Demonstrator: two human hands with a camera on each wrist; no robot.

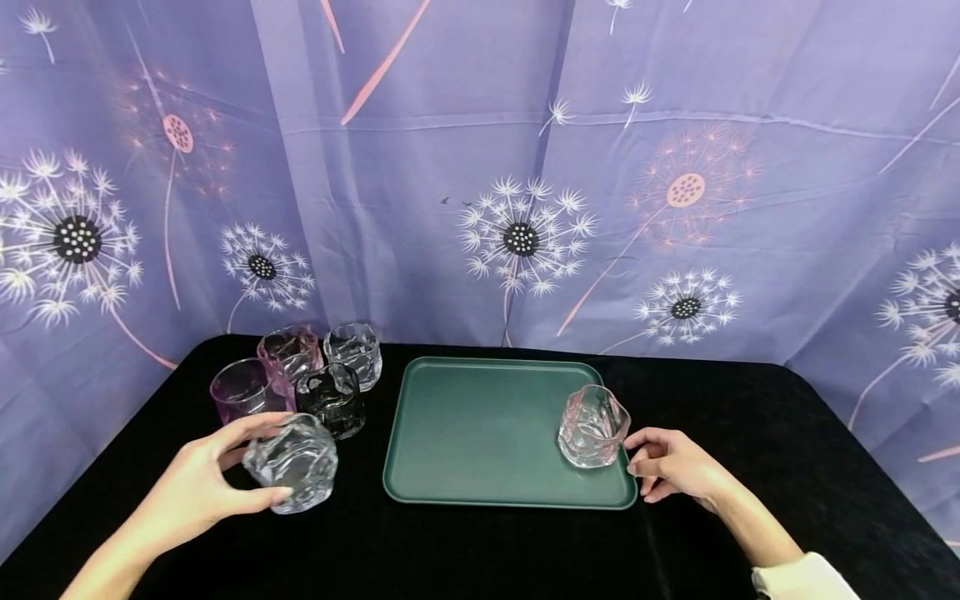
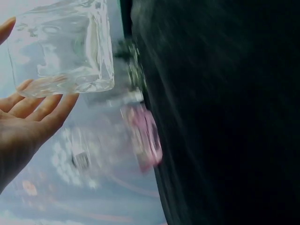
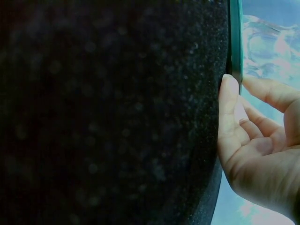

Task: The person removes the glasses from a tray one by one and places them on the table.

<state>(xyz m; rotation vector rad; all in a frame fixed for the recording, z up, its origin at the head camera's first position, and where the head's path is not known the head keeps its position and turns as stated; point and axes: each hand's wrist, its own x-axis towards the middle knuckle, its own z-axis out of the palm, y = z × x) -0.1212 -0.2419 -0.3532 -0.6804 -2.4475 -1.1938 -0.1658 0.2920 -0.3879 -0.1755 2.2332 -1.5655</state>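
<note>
My left hand [image 1: 197, 487] grips a clear glass [image 1: 294, 462] between thumb and fingers, in front of the other glasses on the left. The left wrist view shows this glass [image 2: 61, 49] large and raised, with fingers [image 2: 51, 110] along its side. A green tray [image 1: 480, 433] lies in the middle of the table. At the tray's right edge, my right hand [image 1: 678, 467] pinches the rim; the right wrist view shows fingertips [image 3: 229, 84] on the tray's edge [image 3: 236, 42]. A pinkish clear glass [image 1: 592, 429] stands on the tray's right side, beside the right hand.
Behind the left hand stand a purple glass [image 1: 250, 390], a pink glass [image 1: 290, 346], a dark grey glass [image 1: 332, 408] and another clear glass [image 1: 354, 354]. A black cloth [image 1: 450, 550] covers the table. Behind it hangs a purple dandelion-print curtain [image 1: 420, 208].
</note>
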